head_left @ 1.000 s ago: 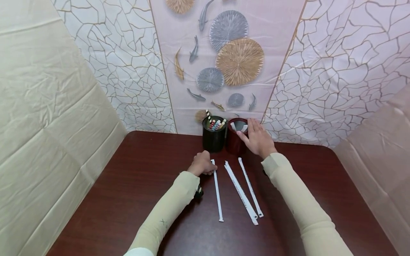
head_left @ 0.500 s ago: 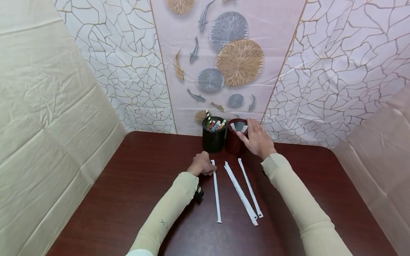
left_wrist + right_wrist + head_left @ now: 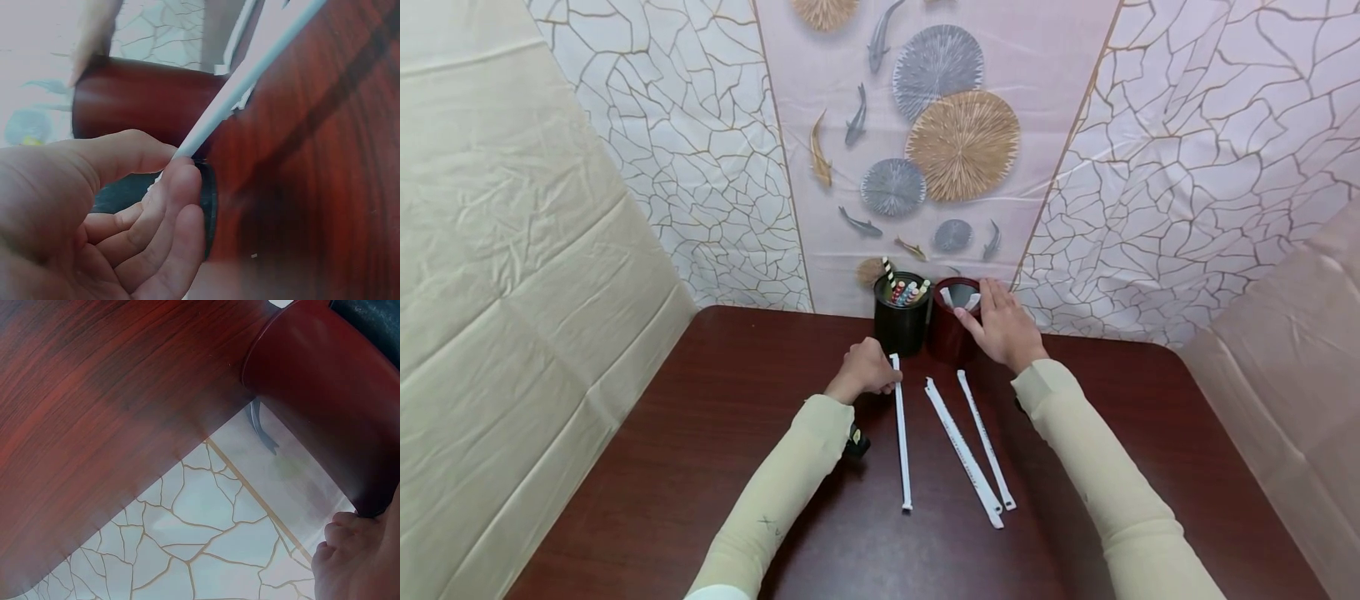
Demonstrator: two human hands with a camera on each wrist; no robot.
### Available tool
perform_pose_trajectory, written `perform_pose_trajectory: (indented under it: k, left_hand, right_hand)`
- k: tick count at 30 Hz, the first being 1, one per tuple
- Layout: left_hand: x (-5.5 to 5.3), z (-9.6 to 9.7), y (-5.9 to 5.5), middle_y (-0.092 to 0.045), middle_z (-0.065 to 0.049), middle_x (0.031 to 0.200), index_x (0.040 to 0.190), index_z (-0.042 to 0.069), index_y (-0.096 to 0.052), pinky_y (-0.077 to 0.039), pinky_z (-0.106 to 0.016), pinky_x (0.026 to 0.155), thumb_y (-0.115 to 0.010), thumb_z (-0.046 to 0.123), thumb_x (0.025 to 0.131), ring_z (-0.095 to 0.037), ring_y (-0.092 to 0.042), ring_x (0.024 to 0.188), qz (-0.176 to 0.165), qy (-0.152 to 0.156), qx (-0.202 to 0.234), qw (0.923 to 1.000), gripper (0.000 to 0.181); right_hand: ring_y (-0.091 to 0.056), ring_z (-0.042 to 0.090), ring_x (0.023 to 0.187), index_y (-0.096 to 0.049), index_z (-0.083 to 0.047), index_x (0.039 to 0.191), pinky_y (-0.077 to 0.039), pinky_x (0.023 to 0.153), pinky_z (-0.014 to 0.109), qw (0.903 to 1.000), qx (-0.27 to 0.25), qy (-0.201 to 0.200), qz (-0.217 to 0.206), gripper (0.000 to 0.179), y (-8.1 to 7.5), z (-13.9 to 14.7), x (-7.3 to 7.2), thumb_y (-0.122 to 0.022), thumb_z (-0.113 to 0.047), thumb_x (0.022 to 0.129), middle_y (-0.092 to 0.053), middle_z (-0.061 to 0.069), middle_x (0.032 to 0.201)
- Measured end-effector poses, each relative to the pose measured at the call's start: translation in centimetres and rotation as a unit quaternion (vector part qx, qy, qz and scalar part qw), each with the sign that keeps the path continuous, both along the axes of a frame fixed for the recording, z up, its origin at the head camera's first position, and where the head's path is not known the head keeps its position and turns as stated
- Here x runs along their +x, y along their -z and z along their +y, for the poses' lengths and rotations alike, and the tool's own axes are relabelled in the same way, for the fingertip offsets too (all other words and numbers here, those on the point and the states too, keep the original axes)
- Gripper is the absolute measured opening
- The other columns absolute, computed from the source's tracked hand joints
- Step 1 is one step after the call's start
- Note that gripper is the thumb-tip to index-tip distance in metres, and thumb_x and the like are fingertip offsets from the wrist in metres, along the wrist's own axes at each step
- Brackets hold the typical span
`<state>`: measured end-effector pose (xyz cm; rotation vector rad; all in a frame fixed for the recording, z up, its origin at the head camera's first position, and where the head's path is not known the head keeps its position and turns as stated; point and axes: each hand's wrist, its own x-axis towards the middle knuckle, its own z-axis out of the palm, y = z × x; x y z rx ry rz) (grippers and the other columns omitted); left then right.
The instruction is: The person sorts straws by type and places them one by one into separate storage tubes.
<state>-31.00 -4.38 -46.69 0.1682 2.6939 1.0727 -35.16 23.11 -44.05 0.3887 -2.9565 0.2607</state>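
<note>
Left hand: I have thumb and fingertips closed on a white wrapped straw, pinched near its far end; the left wrist view confirms the pinch, with the remaining fingers curled below. The held straw runs from the pinch back toward the wearer, its gripped end just in front of the base of the black cup. I cannot tell whether its near end touches the table. Right hand: fingers extended, thumb spread from them, nothing clamped; I read it as resting against the rim of the red cup on that cup's right side. Right wrist view shows only part of this hand, at the rim. The two cups stand upright side by side at the back of the table, black on the left, red on the right; contact between them I cannot tell. Inside the black cup I note a black-and-white striped straw, taller than its neighbours, and several coloured straws; inside the red cup, white ends show at the mouth. Right of the held straw, well apart from it, lie a white wrapped bundle, apparently two overlapping straws, and a single wrapped straw slanting alongside, their near ends close together.
</note>
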Motion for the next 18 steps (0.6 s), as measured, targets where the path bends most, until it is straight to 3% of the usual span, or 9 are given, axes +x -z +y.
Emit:
perform_pose_trajectory:
  k: [2,4,7,9,14,18]
  left_hand:
    - [0.0,-0.3,-0.5,-0.074,-0.003,0.062,0.068,0.008,-0.078,-0.06,-0.03,0.065,-0.079,0.019,0.094,-0.021,-0.074,0.06,0.011,-0.001,0.004,0.9999,0.028]
    - [-0.1,-0.6,-1.1,-0.075,-0.002,0.063,0.068,0.008,-0.079,-0.062,-0.035,0.081,-0.078,0.02,0.094,-0.02,-0.075,0.062,0.025,0.001,-0.003,0.9997,0.029]
    - [-0.1,-1.2,-1.9,-0.076,-0.002,0.063,0.067,0.009,-0.08,-0.057,-0.042,0.1,-0.078,0.022,0.094,-0.019,-0.074,0.065,0.059,0.009,-0.018,0.9981,0.03]
    - [-0.2,-1.5,-2.6,-0.075,-0.001,0.062,0.065,0.011,-0.08,-0.054,-0.045,0.106,-0.079,0.024,0.093,-0.015,-0.071,0.067,0.081,0.013,-0.028,0.9962,0.031]
    - [-0.2,-2.3,-4.2,-0.075,0.002,0.06,0.065,0.015,-0.081,-0.055,-0.048,0.105,-0.079,0.026,0.092,-0.021,-0.073,0.082,0.131,0.021,-0.04,0.9904,0.03]
    - [-0.3,-2.6,-5.6,-0.075,0.003,0.06,0.068,0.015,-0.082,-0.057,-0.047,0.102,-0.079,0.025,0.09,-0.021,-0.075,0.079,0.164,0.027,-0.045,0.9851,0.024]
  right_hand:
    - [-0.015,0.045,0.164,-0.013,0.008,0.166,-0.016,0.133,0.058,1.0,-0.002,0.001,0.0,0.093,0.0,0.0,0.0,-0.025,-0.066,0.11,-0.017,0.031,0.173]
    - [-0.015,0.045,0.164,-0.012,0.008,0.166,-0.016,0.133,0.058,1.0,-0.002,0.001,-0.001,0.094,0.0,0.0,-0.1,-0.023,-0.066,0.11,-0.016,0.031,0.173]
    - [-0.015,0.045,0.164,-0.012,0.008,0.166,-0.016,0.133,0.058,1.0,-0.005,0.0,-0.001,0.094,0.1,0.0,-0.1,-0.023,-0.066,0.11,-0.016,0.031,0.173]
    - [-0.015,0.046,0.163,-0.013,0.009,0.166,-0.016,0.133,0.058,1.0,-0.006,-0.001,0.001,0.094,0.1,0.0,-0.1,-0.023,-0.066,0.11,-0.017,0.031,0.173]
    - [-0.018,0.047,0.162,-0.015,0.01,0.165,-0.019,0.133,0.059,0.9999,-0.005,-0.003,0.008,0.091,0.1,-0.1,0.0,-0.026,-0.063,0.111,-0.02,0.032,0.172]
    - [-0.018,0.047,0.162,-0.015,0.01,0.165,-0.02,0.132,0.059,0.9999,-0.004,-0.006,0.011,0.089,0.0,-0.1,0.0,-0.027,-0.06,0.112,-0.02,0.033,0.172]
